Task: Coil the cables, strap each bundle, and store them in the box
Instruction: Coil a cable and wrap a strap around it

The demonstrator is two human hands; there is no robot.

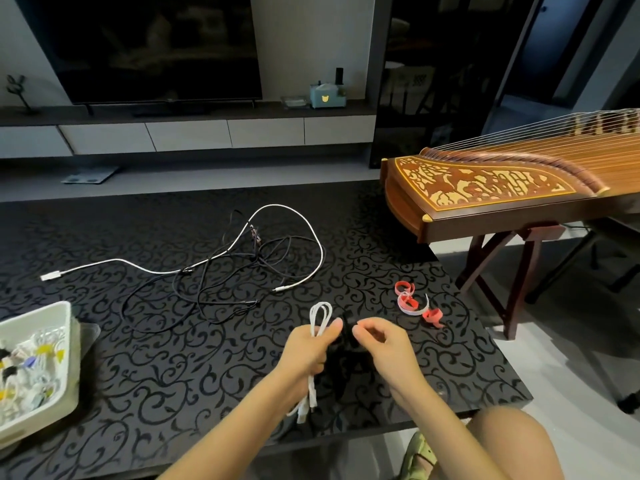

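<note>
- The left hand (308,351) grips the white cable bundle (320,315), which is folded into long loops, above the table (450,382) near its front edge.
- The right hand (384,344) pinches a black strap (347,325) just beside the bundle.
- The loose cables (242,268), white and black, lie tangled mid-table.
- The box (67,341) sits at the left.

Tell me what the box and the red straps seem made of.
The box looks like off-white plastic: smooth, thick moulded rim, slight sheen. The red straps seem matte, flexible tape, perhaps hook-and-loop: they curl loosely; I cannot be sure.
</note>
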